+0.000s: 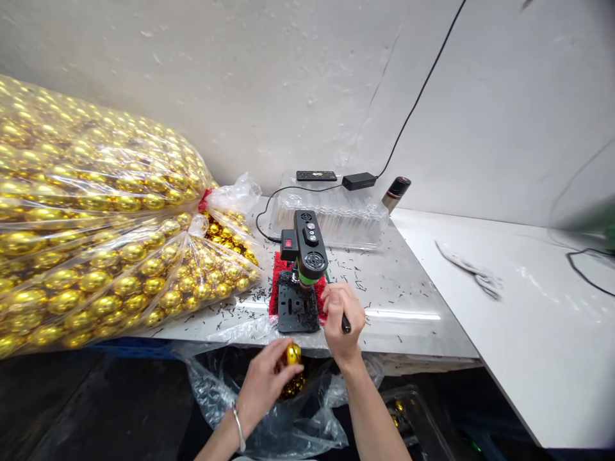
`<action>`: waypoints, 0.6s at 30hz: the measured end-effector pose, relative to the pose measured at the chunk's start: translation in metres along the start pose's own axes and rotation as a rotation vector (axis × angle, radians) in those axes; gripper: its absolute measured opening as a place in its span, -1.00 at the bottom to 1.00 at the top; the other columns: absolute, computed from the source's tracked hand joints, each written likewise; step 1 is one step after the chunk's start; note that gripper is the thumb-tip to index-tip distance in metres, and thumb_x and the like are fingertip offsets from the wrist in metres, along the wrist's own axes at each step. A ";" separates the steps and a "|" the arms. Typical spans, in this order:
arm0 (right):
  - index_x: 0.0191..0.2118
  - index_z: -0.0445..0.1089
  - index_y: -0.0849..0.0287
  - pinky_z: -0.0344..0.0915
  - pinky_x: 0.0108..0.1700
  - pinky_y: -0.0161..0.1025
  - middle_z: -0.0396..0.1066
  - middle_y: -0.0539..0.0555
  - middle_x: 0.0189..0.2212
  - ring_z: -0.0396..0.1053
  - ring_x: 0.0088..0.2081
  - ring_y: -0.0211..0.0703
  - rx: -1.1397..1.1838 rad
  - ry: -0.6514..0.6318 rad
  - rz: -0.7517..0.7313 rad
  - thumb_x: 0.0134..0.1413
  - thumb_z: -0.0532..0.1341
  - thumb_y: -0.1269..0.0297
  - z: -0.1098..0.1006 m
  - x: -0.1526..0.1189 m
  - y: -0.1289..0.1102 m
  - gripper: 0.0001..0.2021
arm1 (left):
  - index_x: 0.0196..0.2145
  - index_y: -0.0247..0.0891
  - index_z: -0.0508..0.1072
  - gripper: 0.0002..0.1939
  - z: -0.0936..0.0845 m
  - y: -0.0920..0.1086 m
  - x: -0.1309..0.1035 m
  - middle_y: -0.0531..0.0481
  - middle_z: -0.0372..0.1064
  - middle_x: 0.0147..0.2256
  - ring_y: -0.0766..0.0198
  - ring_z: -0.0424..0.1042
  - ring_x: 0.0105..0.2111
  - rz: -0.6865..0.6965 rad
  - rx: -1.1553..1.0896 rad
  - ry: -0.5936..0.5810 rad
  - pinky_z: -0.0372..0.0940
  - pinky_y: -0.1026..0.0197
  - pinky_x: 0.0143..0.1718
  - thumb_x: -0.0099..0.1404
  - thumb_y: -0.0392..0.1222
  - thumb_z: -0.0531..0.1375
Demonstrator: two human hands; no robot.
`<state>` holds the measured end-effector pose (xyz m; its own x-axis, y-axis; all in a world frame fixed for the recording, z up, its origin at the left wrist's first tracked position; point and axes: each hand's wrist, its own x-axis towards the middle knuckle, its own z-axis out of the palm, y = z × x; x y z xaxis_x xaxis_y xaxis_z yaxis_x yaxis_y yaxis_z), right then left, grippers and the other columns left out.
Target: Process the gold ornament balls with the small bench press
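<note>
At the bottom centre of the frame, the left hand pinches a gold ball between curled fingers, just below the table edge and over an open plastic bag. Just above it, the right hand is closed around the black lever of a small drill press standing on a red mat. Good practice, judging from this: seat the ball squarely under the spindle, fingers clear, then lower the lever gently. Large bags of gold balls fill the left.

one head-worn view looks forward and down, close over the table; far right edge seems blurred.
</note>
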<state>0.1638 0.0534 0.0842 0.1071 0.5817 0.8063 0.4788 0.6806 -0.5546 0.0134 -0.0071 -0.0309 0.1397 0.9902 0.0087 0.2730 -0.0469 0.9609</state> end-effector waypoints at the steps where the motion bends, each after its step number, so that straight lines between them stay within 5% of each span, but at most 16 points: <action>1: -0.55 0.14 0.14 0.18 -0.39 -0.25 0.22 -0.01 -0.56 0.27 -0.43 -0.25 0.001 -0.001 0.000 0.19 -0.04 0.49 0.000 -0.003 0.001 -0.71 | -0.05 -0.04 0.51 -0.60 0.004 -0.007 -0.014 -0.10 0.47 -0.09 0.08 0.46 -0.16 -0.025 -0.019 -0.053 0.33 0.11 -0.08 0.10 -0.07 0.31; 5: -0.54 0.16 0.14 0.20 -0.38 -0.24 0.24 0.00 -0.55 0.29 -0.41 -0.23 0.009 0.008 -0.005 0.19 -0.05 0.49 0.002 -0.012 0.004 -0.71 | 0.00 -0.05 0.48 -0.58 0.010 -0.019 -0.037 -0.15 0.41 0.00 0.17 0.49 -0.35 -0.156 -0.094 -0.083 0.41 0.14 -0.31 0.16 -0.07 0.25; 8: -0.53 0.16 0.14 0.21 -0.38 -0.25 0.24 0.01 -0.55 0.29 -0.41 -0.24 0.010 0.009 -0.003 0.19 -0.05 0.49 0.003 -0.013 0.005 -0.71 | -0.11 -0.12 0.55 -0.68 -0.014 0.002 -0.012 -0.15 0.50 -0.17 0.14 0.48 -0.39 -0.125 -0.016 0.015 0.39 0.11 -0.28 0.20 -0.02 0.20; 10: -0.53 0.15 0.14 0.21 -0.38 -0.26 0.23 0.00 -0.55 0.28 -0.41 -0.25 0.012 0.012 -0.001 0.19 -0.04 0.51 0.004 -0.014 0.005 -0.72 | -0.17 -0.12 0.57 -0.71 -0.044 0.026 0.024 -0.12 0.52 -0.29 0.09 0.47 -0.33 -0.018 0.088 0.137 0.36 0.08 -0.19 0.23 -0.02 0.18; 13: -0.53 0.15 0.14 0.20 -0.38 -0.26 0.21 0.00 -0.55 0.27 -0.41 -0.25 0.020 0.026 -0.012 0.19 -0.04 0.51 0.005 -0.016 0.007 -0.72 | -0.21 -0.17 0.57 -0.73 -0.091 0.055 0.097 -0.18 0.46 -0.10 -0.02 0.34 -0.01 0.231 0.380 0.324 0.14 -0.02 0.11 0.25 -0.08 0.12; 15: -0.53 0.16 0.14 0.20 -0.40 -0.27 0.22 0.01 -0.55 0.27 -0.42 -0.25 0.022 0.031 -0.025 0.19 -0.04 0.51 0.005 -0.017 0.009 -0.72 | -0.32 -0.23 0.57 -0.74 -0.116 0.065 0.147 -0.25 0.44 -0.12 -0.11 0.28 0.01 0.153 0.646 0.309 0.09 -0.10 0.09 0.24 -0.11 0.11; 18: -0.52 0.18 0.15 0.20 -0.43 -0.27 0.26 0.03 -0.52 0.27 -0.44 -0.25 0.012 0.016 -0.034 0.19 -0.04 0.49 0.005 -0.018 0.011 -0.73 | -0.59 -0.25 0.49 -0.85 -0.138 0.068 0.202 -0.25 0.46 -0.41 -0.21 0.28 -0.04 -0.087 0.818 0.094 0.10 -0.13 0.01 0.05 -0.16 0.26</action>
<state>0.1628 0.0525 0.0624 0.1052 0.5512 0.8277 0.4723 0.7048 -0.5294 -0.0715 0.2077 0.0746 0.0157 0.9999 0.0018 0.8906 -0.0148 0.4545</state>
